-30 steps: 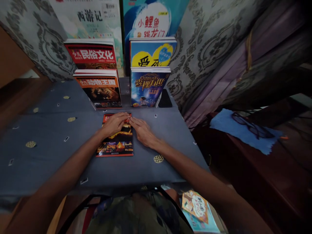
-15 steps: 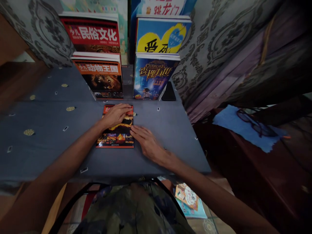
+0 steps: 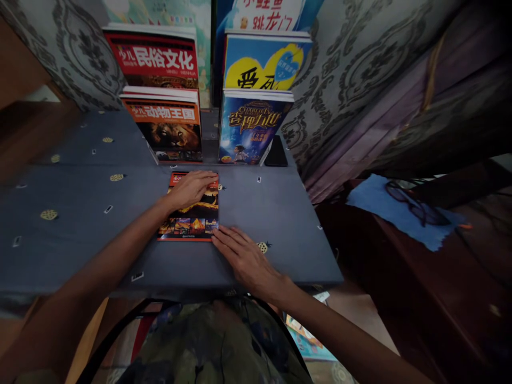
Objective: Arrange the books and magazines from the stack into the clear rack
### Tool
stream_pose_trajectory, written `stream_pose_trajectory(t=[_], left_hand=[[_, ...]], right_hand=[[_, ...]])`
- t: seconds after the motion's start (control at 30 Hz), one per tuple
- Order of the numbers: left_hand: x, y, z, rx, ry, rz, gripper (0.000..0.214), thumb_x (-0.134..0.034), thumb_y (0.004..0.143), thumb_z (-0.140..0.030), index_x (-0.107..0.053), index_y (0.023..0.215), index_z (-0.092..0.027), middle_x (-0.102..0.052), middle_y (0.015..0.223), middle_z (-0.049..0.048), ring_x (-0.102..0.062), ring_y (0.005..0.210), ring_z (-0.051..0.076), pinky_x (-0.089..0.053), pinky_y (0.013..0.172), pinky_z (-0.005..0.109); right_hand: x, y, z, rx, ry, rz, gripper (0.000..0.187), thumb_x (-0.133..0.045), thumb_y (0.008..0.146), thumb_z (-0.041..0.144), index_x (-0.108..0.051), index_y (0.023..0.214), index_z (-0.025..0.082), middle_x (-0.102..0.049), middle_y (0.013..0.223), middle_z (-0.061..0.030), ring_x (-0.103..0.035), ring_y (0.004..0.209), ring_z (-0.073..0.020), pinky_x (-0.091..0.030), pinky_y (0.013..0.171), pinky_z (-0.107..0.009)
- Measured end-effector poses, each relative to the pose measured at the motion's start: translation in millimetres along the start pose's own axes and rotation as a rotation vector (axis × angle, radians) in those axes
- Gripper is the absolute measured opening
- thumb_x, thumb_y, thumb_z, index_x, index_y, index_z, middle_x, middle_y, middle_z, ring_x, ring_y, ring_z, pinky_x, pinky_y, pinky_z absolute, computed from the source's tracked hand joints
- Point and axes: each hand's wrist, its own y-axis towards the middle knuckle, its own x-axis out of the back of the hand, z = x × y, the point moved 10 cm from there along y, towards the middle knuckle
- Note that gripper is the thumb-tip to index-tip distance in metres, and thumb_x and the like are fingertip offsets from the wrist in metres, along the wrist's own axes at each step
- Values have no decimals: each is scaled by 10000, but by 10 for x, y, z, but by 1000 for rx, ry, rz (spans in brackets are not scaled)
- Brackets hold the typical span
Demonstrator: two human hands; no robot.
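A thin book (image 3: 190,226) with a dark cover, an orange-red title band and a row of small pictures lies flat on the grey-blue tablecloth (image 3: 100,234). Across its upper part rests my left hand (image 3: 192,190), palm down with the fingers stretched out toward the right edge; it hides much of the cover. My right hand (image 3: 242,253) lies flat on the cloth, its outstretched fingertips at the book's lower right corner. Neither hand is wrapped round anything.
Beyond the book stand two stepped columns of books, a lion-cover book (image 3: 172,130) front left and a blue book (image 3: 250,128) front right. A black phone (image 3: 276,152) lies beside the latter. Glasses (image 3: 420,205) rest on a blue cloth (image 3: 372,197) at right.
My right hand has slid down along the book's right edge toward its lower corner. My left hand stays in place on the cover.
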Motion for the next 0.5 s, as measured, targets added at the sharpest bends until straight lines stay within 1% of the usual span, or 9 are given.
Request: stream_pose_trajectory(t=[0.1, 0.17, 0.27, 0.37, 0.5], left_hand=[[19, -16, -69, -16, 0, 29, 434, -412, 929, -122, -635, 1299, -163, -650, 1359, 106, -569, 1303, 217, -452, 1097, 451], [25, -47, -156, -39, -2, 62, 450, -409, 912, -104, -648, 1285, -183, -659, 1346, 88, -590, 1277, 211, -465, 1089, 437], [46, -127, -329, -92, -15, 90, 474, -414, 882, -78, -660, 1268, -203, -668, 1332, 68, -618, 1237, 200, -483, 1079, 429], [85, -236, -512, -142, -15, 90, 443, -411, 896, -87, -667, 1247, -175, -668, 1329, 84, -616, 1241, 207, -490, 1081, 426], [117, -397, -720, -159, -27, 111, 434, -428, 893, -94, -662, 1248, -180, -671, 1322, 88, -597, 1269, 209, -483, 1096, 414]], right_hand=[[-3, 2, 0, -8, -4, 1, 663, -555, 810, -14, -461, 1459, 87, -520, 1489, -182, -431, 1432, -260, -394, 1175, -488], [-12, 4, -4, -13, 1, 4, 662, -558, 816, -5, -459, 1463, 98, -520, 1490, -182, -425, 1436, -259, -392, 1173, -497], [-17, 10, -6, -17, -1, 8, 654, -549, 822, 7, -461, 1462, 114, -520, 1492, -172, -426, 1435, -259, -393, 1169, -498], [-10, 20, -8, -19, -10, 3, 631, -540, 823, 8, -480, 1444, 108, -542, 1475, -167, -446, 1419, -263, -399, 1161, -487], [-6, 25, -9, -25, 4, 3, 611, -537, 840, 20, -487, 1441, 118, -559, 1457, -167, -454, 1408, -260, -402, 1149, -489]])
